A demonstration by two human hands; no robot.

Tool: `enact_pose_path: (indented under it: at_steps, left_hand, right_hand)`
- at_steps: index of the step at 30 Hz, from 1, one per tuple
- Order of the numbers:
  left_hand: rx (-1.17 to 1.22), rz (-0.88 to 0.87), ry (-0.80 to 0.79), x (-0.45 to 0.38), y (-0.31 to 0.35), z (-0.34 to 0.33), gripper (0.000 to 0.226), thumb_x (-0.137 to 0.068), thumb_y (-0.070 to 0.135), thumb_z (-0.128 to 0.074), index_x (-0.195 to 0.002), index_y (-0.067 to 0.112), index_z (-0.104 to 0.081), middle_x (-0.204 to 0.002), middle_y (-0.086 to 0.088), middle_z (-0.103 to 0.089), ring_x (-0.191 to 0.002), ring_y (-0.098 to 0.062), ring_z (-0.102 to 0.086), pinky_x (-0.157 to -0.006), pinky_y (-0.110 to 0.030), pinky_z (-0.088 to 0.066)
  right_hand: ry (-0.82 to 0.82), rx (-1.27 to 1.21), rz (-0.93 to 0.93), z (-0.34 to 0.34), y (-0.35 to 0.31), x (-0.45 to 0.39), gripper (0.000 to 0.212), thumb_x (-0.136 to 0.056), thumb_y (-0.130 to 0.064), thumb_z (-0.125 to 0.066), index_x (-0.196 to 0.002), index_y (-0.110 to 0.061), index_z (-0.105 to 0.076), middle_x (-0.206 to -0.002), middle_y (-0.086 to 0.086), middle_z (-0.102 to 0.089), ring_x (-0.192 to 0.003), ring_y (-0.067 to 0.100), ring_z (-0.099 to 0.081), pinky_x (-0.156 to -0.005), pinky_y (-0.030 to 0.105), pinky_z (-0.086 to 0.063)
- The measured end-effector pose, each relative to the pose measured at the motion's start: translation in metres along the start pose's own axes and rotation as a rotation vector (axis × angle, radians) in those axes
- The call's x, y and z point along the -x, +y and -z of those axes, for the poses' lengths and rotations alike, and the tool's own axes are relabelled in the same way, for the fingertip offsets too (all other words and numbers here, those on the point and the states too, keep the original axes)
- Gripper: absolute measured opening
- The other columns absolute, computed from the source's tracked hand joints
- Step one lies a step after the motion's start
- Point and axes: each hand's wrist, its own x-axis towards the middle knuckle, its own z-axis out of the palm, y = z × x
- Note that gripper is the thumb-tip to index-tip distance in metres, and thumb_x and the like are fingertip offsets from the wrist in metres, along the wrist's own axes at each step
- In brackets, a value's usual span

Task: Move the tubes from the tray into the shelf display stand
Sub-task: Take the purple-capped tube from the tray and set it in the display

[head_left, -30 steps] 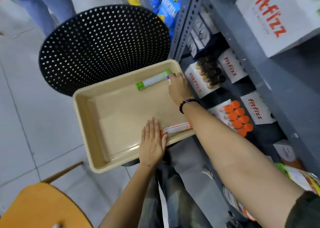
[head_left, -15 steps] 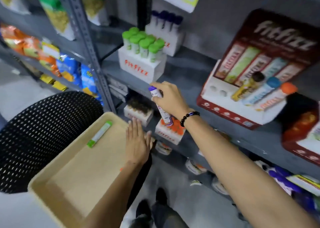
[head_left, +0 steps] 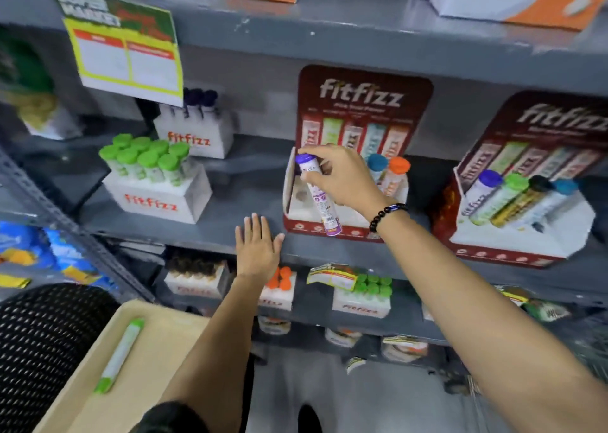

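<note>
Purple-capped tube [head_left: 318,192] hangs near the centre of the frame, cap up and slightly tilted, in front of the left end of the red fitfizz display stand [head_left: 362,103]. At the stand's right end a blue-capped tube [head_left: 376,166] and an orange-capped tube [head_left: 396,171] already sit, touching each other. Left of the stand on the same grey shelf [head_left: 230,232] stands a white box of green-capped tubes [head_left: 148,162]; a second red stand [head_left: 526,202], holding four tubes, fills the right of the frame. A yellow price sign [head_left: 125,50] hangs at upper left.

The right hand [head_left: 342,179] pinches the purple-capped tube near its cap, fingers curled round it, a black bead bracelet [head_left: 386,213] on the wrist. The left hand [head_left: 258,251] is spread flat, fingers apart, at the front edge of the shelf and holding nothing. At lower left the beige tray [head_left: 158,350] holds one green-capped tube [head_left: 120,355] lying on its side.
</note>
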Motion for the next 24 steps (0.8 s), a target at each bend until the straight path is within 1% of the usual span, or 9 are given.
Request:
enact_pose_path:
  at_steps: [3,5,8,10,12,13,17,20,24]
  left_hand:
    - [-0.053,-0.005,-0.043,-0.001,0.000,-0.001,0.061,-0.099,0.042,-0.016,-0.147,0.004,-0.007,-0.156,-0.015,-0.002,-0.143,-0.028,0.002,-0.115,-0.044,0.002]
    - [-0.069,-0.001,-0.067,-0.001,0.001,0.002,0.062,-0.099,0.043,-0.014,-0.147,0.005,-0.003,-0.156,-0.014,0.001,-0.143,-0.028,0.005,-0.116,-0.043,0.003]
    - [-0.085,-0.004,-0.108,0.000,0.001,0.005,0.063,-0.099,0.044,-0.013,-0.147,0.006,-0.001,-0.156,-0.013,0.003,-0.143,-0.028,0.007,-0.117,-0.043,0.002]
    - [-0.081,-0.006,-0.128,0.000,0.000,0.007,0.064,-0.098,0.045,-0.012,-0.147,0.006,0.001,-0.156,-0.013,0.005,-0.143,-0.027,0.008,-0.117,-0.043,0.003]
    - [-0.087,-0.005,-0.144,0.000,0.001,0.009,0.064,-0.097,0.047,-0.010,-0.147,0.008,0.003,-0.156,-0.013,0.007,-0.142,-0.028,0.010,-0.116,-0.043,0.004]
    - [-0.088,-0.004,-0.153,0.000,0.001,0.010,0.064,-0.097,0.047,-0.010,-0.147,0.008,0.003,-0.156,-0.012,0.008,-0.142,-0.028,0.011,-0.116,-0.043,0.004]
    - [-0.086,0.002,-0.180,-0.001,0.002,0.011,0.064,-0.097,0.048,-0.009,-0.147,0.009,0.006,-0.156,-0.012,0.010,-0.142,-0.028,0.013,-0.115,-0.043,0.006]
    - [-0.086,0.001,-0.186,-0.002,0.002,0.011,0.065,-0.097,0.048,-0.009,-0.147,0.010,0.006,-0.156,-0.012,0.010,-0.142,-0.028,0.013,-0.115,-0.043,0.006]
    - [-0.096,0.004,-0.181,-0.003,0.002,0.010,0.066,-0.096,0.049,-0.009,-0.147,0.010,0.006,-0.156,-0.011,0.010,-0.142,-0.028,0.012,-0.116,-0.043,0.005]
  right_hand:
    - [0.043,-0.066,-0.028,0.015,0.004,0.000,0.038,-0.078,-0.014,-0.069,-0.116,-0.016,-0.065,-0.105,0.002,-0.072,-0.081,0.007,-0.059,-0.075,0.023,-0.049]
    - [0.067,-0.125,-0.045,0.021,0.005,-0.001,0.039,-0.078,-0.011,-0.068,-0.116,-0.016,-0.063,-0.098,-0.002,-0.069,-0.074,0.005,-0.060,-0.072,0.022,-0.052]
    - [0.074,-0.197,-0.082,0.023,0.006,-0.005,0.046,-0.074,-0.008,-0.066,-0.119,-0.016,-0.060,-0.097,-0.004,-0.064,-0.060,-0.004,-0.056,-0.066,0.022,-0.049]
    - [0.058,-0.216,-0.109,0.025,0.004,-0.007,0.046,-0.072,-0.007,-0.067,-0.117,-0.015,-0.059,-0.103,0.001,-0.066,-0.069,0.001,-0.059,-0.071,0.028,-0.051]
    - [0.036,-0.214,-0.130,0.029,0.000,-0.009,0.045,-0.072,-0.006,-0.068,-0.116,-0.012,-0.060,-0.111,0.006,-0.067,-0.090,0.016,-0.064,-0.083,0.032,-0.053]
    - [0.016,-0.212,-0.142,0.032,-0.002,-0.011,0.043,-0.073,-0.005,-0.068,-0.115,-0.011,-0.061,-0.113,0.007,-0.067,-0.097,0.018,-0.063,-0.085,0.031,-0.051]
    - [-0.089,-0.192,-0.165,0.040,-0.004,-0.018,0.038,-0.073,0.000,-0.066,-0.109,-0.014,-0.063,-0.109,0.008,-0.069,-0.092,0.019,-0.064,-0.082,0.031,-0.053]
    - [-0.113,-0.128,-0.159,0.040,-0.002,-0.026,0.039,-0.069,0.002,-0.069,-0.102,-0.018,-0.066,-0.110,0.007,-0.066,-0.100,0.025,-0.063,-0.086,0.038,-0.054]
    - [-0.155,-0.066,-0.139,0.037,0.001,-0.035,0.044,-0.069,0.005,-0.071,-0.106,-0.020,-0.067,-0.112,0.001,-0.062,-0.104,0.023,-0.058,-0.087,0.035,-0.051]
